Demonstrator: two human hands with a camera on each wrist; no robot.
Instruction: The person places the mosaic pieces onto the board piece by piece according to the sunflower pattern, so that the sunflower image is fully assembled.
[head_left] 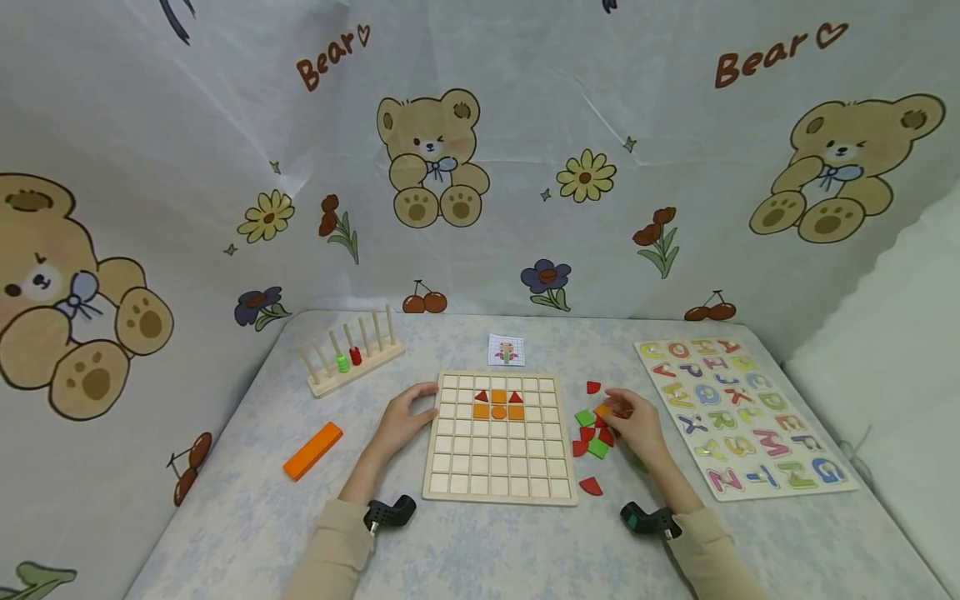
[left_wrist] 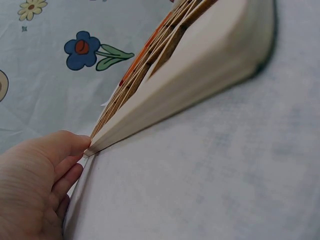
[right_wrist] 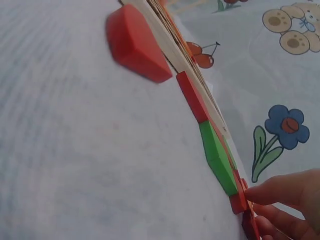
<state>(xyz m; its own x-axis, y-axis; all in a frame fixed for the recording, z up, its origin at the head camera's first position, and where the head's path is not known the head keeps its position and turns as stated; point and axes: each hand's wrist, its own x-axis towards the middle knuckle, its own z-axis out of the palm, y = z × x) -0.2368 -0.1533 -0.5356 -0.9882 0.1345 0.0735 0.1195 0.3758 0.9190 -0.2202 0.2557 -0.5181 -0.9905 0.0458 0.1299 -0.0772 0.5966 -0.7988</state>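
Note:
The square wooden grid board (head_left: 497,491) lies in front of the person, its upper cells holding orange squares (head_left: 498,396), an orange circle (head_left: 498,412) and two red triangles (head_left: 515,397). At its left edge the left hand (head_left: 402,422) touches the frame with thumb and index finger spread. The right hand (head_left: 637,423) is over a loose heap of pieces right of the board. Its thumb and fingertips pinch a small orange piece (head_left: 602,410), partly covered by them. Around it lie green squares (head_left: 597,448) and red pieces (head_left: 580,448); a red quarter-circle (right_wrist: 135,45) sits nearer.
A small picture card (head_left: 506,350) lies behind the board. Back left stands a peg rack (head_left: 356,371) with green and red beads. An orange bar (head_left: 312,451) rests at the left. An alphabet puzzle board (head_left: 742,417) occupies the right side.

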